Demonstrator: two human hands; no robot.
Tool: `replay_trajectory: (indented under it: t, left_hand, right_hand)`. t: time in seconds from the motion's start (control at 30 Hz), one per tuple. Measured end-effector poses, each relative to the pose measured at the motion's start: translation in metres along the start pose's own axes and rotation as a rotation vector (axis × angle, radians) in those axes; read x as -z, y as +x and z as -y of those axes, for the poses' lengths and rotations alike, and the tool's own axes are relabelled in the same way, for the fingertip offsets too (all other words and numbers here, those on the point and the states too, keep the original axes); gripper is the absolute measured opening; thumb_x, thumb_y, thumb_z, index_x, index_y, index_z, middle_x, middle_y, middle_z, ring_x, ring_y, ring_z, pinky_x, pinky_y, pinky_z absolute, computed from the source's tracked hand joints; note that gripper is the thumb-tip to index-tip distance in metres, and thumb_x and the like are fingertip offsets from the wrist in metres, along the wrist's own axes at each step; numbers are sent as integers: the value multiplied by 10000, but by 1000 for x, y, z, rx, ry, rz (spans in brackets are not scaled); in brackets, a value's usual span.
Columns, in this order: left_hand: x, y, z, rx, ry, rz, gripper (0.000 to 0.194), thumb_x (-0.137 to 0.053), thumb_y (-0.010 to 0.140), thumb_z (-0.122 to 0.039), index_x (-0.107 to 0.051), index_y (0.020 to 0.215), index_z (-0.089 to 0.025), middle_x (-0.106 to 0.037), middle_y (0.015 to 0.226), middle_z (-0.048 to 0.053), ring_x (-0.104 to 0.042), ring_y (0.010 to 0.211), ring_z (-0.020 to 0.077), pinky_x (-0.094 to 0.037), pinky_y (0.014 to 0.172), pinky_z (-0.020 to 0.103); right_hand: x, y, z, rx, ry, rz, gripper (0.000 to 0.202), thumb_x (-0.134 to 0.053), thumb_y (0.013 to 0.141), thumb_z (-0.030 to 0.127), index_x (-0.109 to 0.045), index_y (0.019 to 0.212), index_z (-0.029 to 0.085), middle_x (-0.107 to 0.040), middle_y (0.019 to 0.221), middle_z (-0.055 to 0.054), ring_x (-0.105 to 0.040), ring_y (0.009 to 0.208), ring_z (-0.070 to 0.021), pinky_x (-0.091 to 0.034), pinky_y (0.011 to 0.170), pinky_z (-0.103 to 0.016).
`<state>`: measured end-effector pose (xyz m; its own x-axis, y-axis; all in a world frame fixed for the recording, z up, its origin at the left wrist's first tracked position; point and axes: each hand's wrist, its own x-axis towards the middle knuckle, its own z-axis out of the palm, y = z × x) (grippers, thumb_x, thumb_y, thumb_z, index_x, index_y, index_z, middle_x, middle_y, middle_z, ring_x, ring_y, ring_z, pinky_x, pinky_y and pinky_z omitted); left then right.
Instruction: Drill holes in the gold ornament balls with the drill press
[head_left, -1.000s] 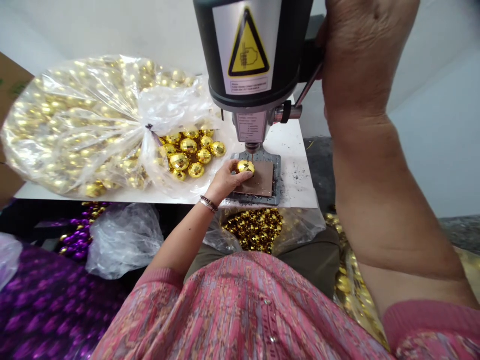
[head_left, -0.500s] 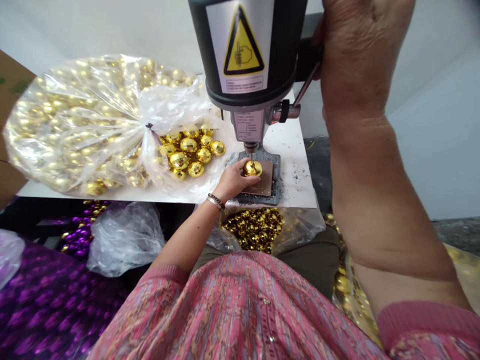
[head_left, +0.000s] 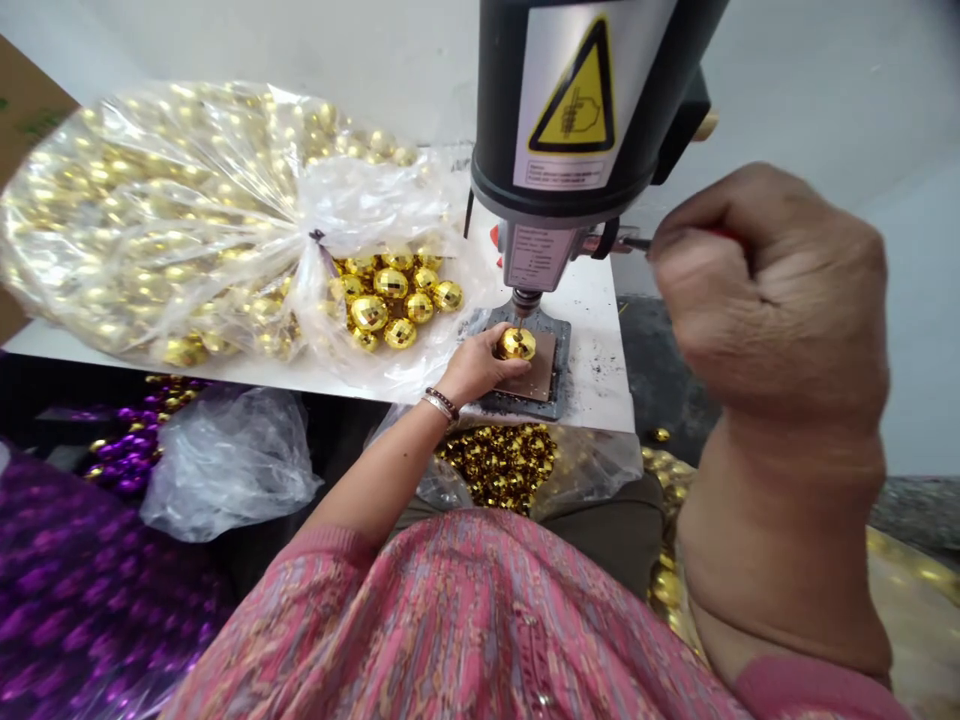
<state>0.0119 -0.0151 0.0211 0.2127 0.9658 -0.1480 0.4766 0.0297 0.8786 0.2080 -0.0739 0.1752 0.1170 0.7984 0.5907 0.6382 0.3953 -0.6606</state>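
Observation:
Under the drill press (head_left: 562,100), my left hand (head_left: 480,366) pinches a shiny gold faceted ball (head_left: 518,344) between thumb and fingers. The ball rests on a brown board (head_left: 534,375) over the grey drill base (head_left: 556,402). Just above the ball's top is the thin drill bit (head_left: 520,322); whether it touches cannot be made out. My right hand (head_left: 776,290) is closed around the end of the feed lever (head_left: 636,243) at the machine's right side, and its fingers cover the grip.
A large clear bag (head_left: 172,230) of gold balls lies on the white table (head_left: 600,385), its mouth spilling loose gold balls (head_left: 391,283). Below the table edge hangs a bag of small gold beads (head_left: 499,460). Purple bagged ornaments (head_left: 90,590) are at lower left. Dark shavings surround the base.
My right hand has come down with the feed lever, from beside the motor housing to lower right. My left hand still holds the ball in place. The view has shifted slightly.

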Motion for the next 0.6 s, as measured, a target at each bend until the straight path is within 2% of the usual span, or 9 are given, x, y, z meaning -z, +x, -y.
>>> replay_trajectory:
  t: [0.07, 0.13, 0.27, 0.4, 0.5, 0.6]
  left_hand:
    - [0, 0, 0, 13, 3, -11, 629, -943, 752, -231, -774, 1353, -163, -827, 1065, 34, -732, 944, 217, -563, 899, 307]
    - [0, 0, 1, 15, 10, -16, 667, -949, 751, -232, -762, 1387, -164, -829, 1088, 46, -740, 960, 226, -569, 924, 323]
    - [-1, 0, 4, -7, 28, -20, 621, -947, 756, -257, -773, 1350, -201, -826, 1061, 32, -742, 948, 234, -570, 910, 329]
    - [-3, 0, 5, -26, 36, -28, 546, -944, 761, -262, -791, 1283, -220, -816, 1030, 26, -734, 920, 235, -562, 891, 333]
    - [-3, -2, 4, -24, 37, -45, 534, -946, 759, -253, -792, 1269, -219, -813, 1016, 30, -734, 912, 242, -560, 893, 341]
    - [-4, -2, 4, -28, 34, -58, 530, -946, 756, -245, -786, 1260, -217, -811, 1011, 30, -734, 931, 245, -564, 904, 338]
  right_hand:
    - [1, -6, 0, -15, -7, 12, 111, -575, 868, 243, -664, 803, 230, -610, 720, 22, -502, 693, -98, -417, 670, -285]
    - [-2, -9, -2, -18, -6, -4, 175, -574, 910, 288, -659, 781, 204, -587, 685, 29, -492, 672, -77, -392, 651, -264]
    - [-16, -18, -7, 15, -11, -69, 453, -570, 994, 457, -492, 649, 174, -431, 585, 44, -350, 610, -41, -293, 604, -227]
    - [-31, -27, -13, 105, -31, -216, 399, -584, 977, 395, -467, 660, 183, -341, 574, 55, -271, 573, -39, -255, 566, -233]
    - [-38, -32, -19, 175, -44, -273, 332, -581, 976, 348, -511, 691, 191, -405, 594, 50, -338, 571, -46, -318, 572, -229]
    - [-42, -38, -26, 202, -60, -290, 273, -557, 1007, 341, -612, 780, 199, -570, 688, 30, -483, 627, -60, -441, 651, -226]
